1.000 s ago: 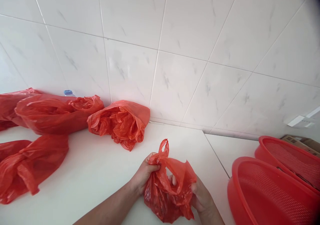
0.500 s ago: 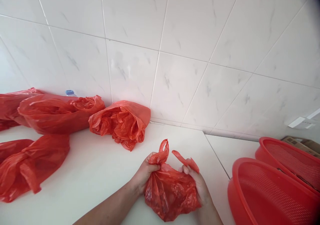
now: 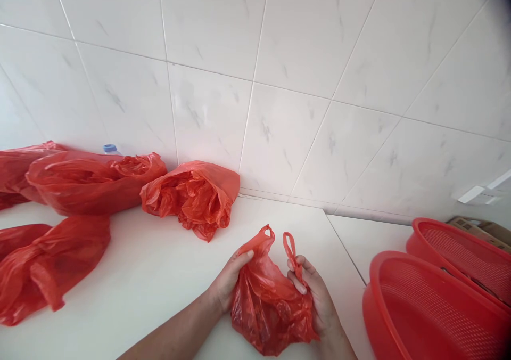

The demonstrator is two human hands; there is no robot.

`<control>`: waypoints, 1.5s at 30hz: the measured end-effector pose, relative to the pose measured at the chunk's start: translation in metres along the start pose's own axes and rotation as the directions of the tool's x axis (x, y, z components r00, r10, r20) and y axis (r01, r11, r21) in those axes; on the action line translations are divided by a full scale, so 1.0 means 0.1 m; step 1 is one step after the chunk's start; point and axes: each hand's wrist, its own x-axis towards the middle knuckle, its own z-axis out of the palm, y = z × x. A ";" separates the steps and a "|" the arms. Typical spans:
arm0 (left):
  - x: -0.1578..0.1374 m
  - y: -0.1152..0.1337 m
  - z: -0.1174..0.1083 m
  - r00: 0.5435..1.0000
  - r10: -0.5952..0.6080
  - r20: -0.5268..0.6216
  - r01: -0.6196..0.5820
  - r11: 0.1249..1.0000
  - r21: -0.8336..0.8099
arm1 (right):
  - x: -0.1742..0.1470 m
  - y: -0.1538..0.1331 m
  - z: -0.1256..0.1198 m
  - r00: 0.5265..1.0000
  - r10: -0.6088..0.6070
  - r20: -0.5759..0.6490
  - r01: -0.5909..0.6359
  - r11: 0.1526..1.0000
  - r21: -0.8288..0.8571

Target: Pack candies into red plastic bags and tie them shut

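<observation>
While the small red plastic bag (image 3: 267, 301) sits bunched on the white counter (image 3: 151, 280) right in front of you, near its front edge, you have it between both hands. Your left hand (image 3: 231, 280) curls around the bag's left side, fingers closed on the plastic just below the left handle loop (image 3: 265, 235), which stands up above your fingertips. Your right hand (image 3: 315, 291) presses against the bag's right side and pinches the right handle loop (image 3: 290, 245) between thumb and fingers, so that this thin loop rises upright, apart from the left one.

Beyond the bag, toward the tiled wall (image 3: 279, 83), an open, crumpled red bag (image 3: 191, 195) lies on its side. Farther left, a long stuffed red bag (image 3: 91, 181) rests against the wall with a blue bottle cap (image 3: 108, 148) peeking behind it, and another knotted red bag (image 3: 48, 267) lies nearer you. At your right, well apart from your hands, two red mesh baskets (image 3: 431, 307) overlap.
</observation>
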 end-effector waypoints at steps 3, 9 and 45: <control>0.00 0.00 0.01 1.000 0.007 0.007 -0.006 1.000 -0.023 | 0.00 0.04 0.02 1.000 -0.016 0.009 0.017 0.996 -0.084; 0.03 -0.01 -0.02 0.998 0.053 0.046 -0.054 0.998 0.037 | 0.00 0.08 0.10 0.995 0.045 0.086 -0.025 0.975 -0.222; -0.06 -0.09 0.09 0.988 0.117 0.100 -0.154 0.783 0.603 | 0.08 0.17 0.03 0.978 -0.153 -0.140 -0.031 0.559 -0.828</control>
